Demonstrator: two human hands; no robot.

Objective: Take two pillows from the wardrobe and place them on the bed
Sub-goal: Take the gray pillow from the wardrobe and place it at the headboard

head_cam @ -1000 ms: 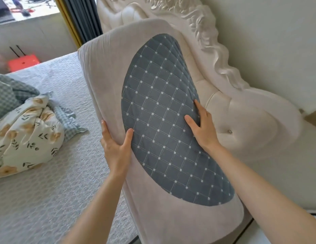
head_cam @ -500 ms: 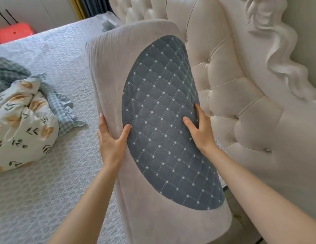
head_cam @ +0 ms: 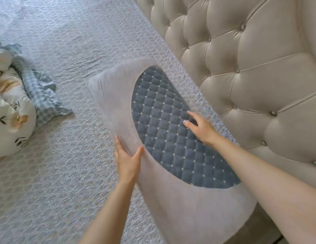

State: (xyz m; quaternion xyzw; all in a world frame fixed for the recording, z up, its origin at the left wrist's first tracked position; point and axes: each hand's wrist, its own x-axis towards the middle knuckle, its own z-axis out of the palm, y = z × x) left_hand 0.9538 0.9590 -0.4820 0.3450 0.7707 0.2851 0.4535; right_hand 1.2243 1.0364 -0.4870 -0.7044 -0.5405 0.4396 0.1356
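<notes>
Pillow: beige pillow [head_cam: 180, 199] with a dark blue quilted oval panel [head_cam: 173, 131], tilted, its far end nearest the bed surface, its long right edge just beside the headboard [head_cam: 250, 71]. Edges blurred; whether the far end touches the bed cannot be told.

Left hand: left hand [head_cam: 128, 162] clasps the pillow's left edge, thumb spread over the top face, fingers wrapped round the side away from the headboard.

Right hand: right hand [head_cam: 200, 128] lies on the quilted panel on the headboard side, fingers loosely curled and pressing; whether they hook under the edge cannot be told.

Progress: judged as placing in hand, not finished. The pillow is over the bed, close below the headboard, but both hands are on it. No second pillow of this kind is visible; the wardrobe is out of view. Likely at least one fetch remains, though this is unconfirmed.

Surface: bed [head_cam: 62, 173] covered by a pale grey-blue quilted spread, flat, lightly wrinkled.

Room: tufted beige headboard with buttons fills the upper right. Well away from the headboard, at the left edge, a bundle of floral bedding [head_cam: 11, 120] with a blue checked frill [head_cam: 42, 101] lies on the spread.
</notes>
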